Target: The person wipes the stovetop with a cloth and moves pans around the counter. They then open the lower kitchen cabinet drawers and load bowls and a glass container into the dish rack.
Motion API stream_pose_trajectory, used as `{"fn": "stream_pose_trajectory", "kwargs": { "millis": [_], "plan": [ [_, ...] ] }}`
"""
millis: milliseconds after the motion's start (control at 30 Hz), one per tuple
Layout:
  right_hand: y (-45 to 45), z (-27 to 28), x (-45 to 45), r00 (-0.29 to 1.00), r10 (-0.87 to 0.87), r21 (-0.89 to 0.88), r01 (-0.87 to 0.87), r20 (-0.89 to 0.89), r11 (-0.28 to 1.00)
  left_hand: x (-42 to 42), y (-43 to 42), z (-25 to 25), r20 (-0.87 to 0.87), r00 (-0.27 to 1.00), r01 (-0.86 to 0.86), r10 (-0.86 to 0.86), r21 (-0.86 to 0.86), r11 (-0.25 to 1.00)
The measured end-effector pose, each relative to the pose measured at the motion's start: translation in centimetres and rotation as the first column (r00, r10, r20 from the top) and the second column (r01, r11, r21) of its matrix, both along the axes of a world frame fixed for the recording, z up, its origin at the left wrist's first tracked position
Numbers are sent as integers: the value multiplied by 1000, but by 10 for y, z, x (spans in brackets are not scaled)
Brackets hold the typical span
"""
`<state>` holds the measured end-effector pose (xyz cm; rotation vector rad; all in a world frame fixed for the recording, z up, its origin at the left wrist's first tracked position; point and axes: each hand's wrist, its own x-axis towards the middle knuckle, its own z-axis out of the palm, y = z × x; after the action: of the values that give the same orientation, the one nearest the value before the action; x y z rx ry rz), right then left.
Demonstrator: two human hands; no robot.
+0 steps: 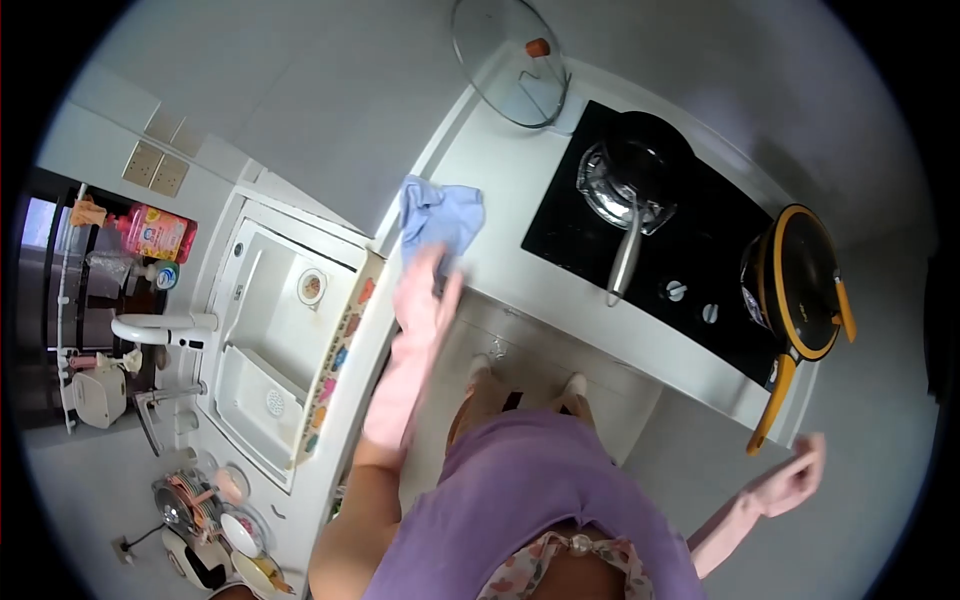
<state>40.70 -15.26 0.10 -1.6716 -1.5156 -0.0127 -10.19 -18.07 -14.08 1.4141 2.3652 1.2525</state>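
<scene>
My left hand [425, 290], in a pink rubber glove, is at the counter's front corner, its fingers on the near edge of a crumpled blue cloth [445, 212]. The hand is slightly blurred, and a dark patch shows between its thumb and fingers. On the right, my right hand [795, 475], also in a pink glove, hangs in the air below the stove with its fingers curled in and nothing visible in them. Nearest to it is the yellow handle of a lidded frying pan [805, 285], which stands at the stove's right end.
A black cooktop [560, 215] carries a dark pan [640, 150] whose metal handle [626, 260] points over the front. A glass lid [510, 65] leans at the back wall. To the left are a white sink [240, 330], a faucet [165, 328], soap bottles [155, 232] and stacked dishes [240, 530].
</scene>
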Motion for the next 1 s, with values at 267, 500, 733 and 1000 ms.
{"fn": "stream_pose_trajectory", "kwargs": {
  "millis": [267, 500, 733, 1000],
  "plan": [
    [60, -140, -374, 664, 673, -279, -747, -324, 603, -93, 91, -112, -274, 924, 233, -268, -155, 960],
    [95, -239, -485, 706, 342, -356, -642, -620, 679, -97, 43, -79, 757, 650, 108, -73, 3, 994],
    [111, -188, -418, 116, -129, -173, -669, -985, 723, -101, 50, -50, 693, 702, -53, -164, 281, 958],
    [82, -162, -410, 870, 484, -261, -447, 97, 856, -79, 77, -77, -365, 842, 336, -396, -218, 916]
  ]
}}
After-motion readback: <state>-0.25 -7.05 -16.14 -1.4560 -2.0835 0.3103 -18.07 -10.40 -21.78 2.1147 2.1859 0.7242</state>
